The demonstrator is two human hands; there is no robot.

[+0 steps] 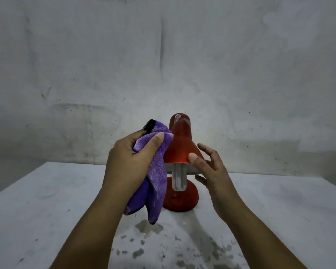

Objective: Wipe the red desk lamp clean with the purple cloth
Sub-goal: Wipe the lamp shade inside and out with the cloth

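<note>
Red desk lamp (179, 144) stands on the worktop (47, 200), centre of view, just in front of the wall (163, 55). Round base (184, 199) flat on the surface, shade (179, 150) tilted w/ open end facing down and toward the camera, white bulb (179, 179) sticking out below the rim.

Left hand (130, 162) grasps the purple cloth (157, 171), thumb pinching it on top, fingers curled round the bunched part. Cloth is up against the left side of the shade; rest hangs down beside the base, lower end just off the worktop. Black edge of the cloth shows at the top.

Right hand (211, 171) not clenched: thumb tip pressed on the shade's front rim, fingers spread loosely round the right side. Can't tell if fingertips touch the shade.

Dark blotches (149, 228) on the worktop nearer the camera.
</note>
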